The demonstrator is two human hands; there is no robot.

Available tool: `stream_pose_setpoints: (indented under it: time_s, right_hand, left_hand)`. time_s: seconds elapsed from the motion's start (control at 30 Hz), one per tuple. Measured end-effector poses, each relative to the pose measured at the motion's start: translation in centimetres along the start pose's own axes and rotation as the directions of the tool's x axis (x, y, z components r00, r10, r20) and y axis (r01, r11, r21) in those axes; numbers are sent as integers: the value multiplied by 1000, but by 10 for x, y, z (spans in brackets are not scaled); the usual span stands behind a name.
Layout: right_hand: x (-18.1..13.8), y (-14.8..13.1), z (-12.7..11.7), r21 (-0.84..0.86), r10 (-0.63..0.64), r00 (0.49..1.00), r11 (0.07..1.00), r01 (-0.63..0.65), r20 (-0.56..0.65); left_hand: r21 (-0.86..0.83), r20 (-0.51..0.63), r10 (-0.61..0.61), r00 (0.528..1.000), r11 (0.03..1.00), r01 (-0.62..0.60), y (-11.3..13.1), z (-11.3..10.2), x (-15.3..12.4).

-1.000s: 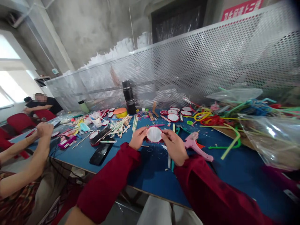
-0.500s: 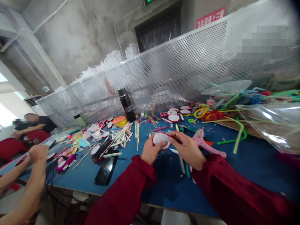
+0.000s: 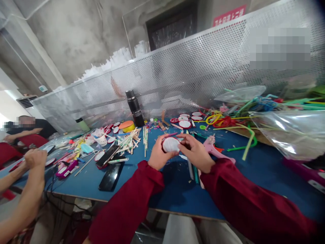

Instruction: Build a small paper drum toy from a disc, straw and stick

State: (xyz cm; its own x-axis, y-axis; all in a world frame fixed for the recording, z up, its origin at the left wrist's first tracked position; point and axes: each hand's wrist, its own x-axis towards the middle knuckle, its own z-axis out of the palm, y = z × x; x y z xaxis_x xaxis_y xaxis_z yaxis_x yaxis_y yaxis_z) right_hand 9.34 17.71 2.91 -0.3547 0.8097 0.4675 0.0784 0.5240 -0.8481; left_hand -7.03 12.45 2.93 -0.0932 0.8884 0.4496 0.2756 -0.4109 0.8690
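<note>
A round white disc with a red rim [image 3: 171, 144] is held above the blue table [image 3: 175, 200]. My left hand [image 3: 157, 155] wraps round its left side, thumb along the lower edge. Closed on the right edge is my right hand [image 3: 199, 153], its thumb on the white face and its fingers behind the rim. The disc's underside is hidden. Just below and right of my right hand lie some pens [image 3: 195, 173] and a pink tool like a glue gun [image 3: 219, 151]. More red-rimmed white discs [image 3: 185, 124] lie further back.
A black bottle [image 3: 135, 110] stands against the perforated metal screen [image 3: 203, 64]. Left are wooden sticks [image 3: 130, 140], a dark phone [image 3: 111, 179] and a purple box [image 3: 66, 169]. Coloured pipe strips [image 3: 250, 142] and clear plastic [image 3: 281, 132] lie right. Another person's hands [image 3: 35, 157] are at far left.
The disc has been tilted and shifted slightly in my hands. My right hand has moved from pinching the upper right rim to gripping the right side. The view has turned a little to the right.
</note>
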Motion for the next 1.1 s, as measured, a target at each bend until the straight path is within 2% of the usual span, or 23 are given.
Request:
stream_pose_setpoints:
  time_s: [0.07, 0.13, 0.27, 0.43, 0.83, 1.1]
  right_hand:
    - [0, -4, 1, -31, -12, 1000, 999, 12, 16]
    - [-1, -7, 1, -66, -8, 1000, 998, 9, 16]
    - [-1, -10, 0, -79, 7, 1000, 997, -5, 27]
    - [-1, -10, 1, -53, -2, 1000, 999, 3, 19]
    - [-2, -5, 2, -142, -30, 999, 989, 33, 23]
    - [-1, -6, 0, -165, -46, 998, 985, 51, 32]
  left_hand:
    - [96, 38, 110, 993, 989, -113, -1, -6, 3]
    - [176, 130, 194, 972, 960, -215, -1, -10, 4]
    - [266, 240, 285, 928, 900, -345, -1, -12, 5]
    - [244, 235, 273, 933, 913, -328, -2, -9, 4]
    - [268, 166, 207, 964, 931, -247, 3, -1, -1]
    - [203, 192, 196, 962, 951, -235, 5, -3, -2]
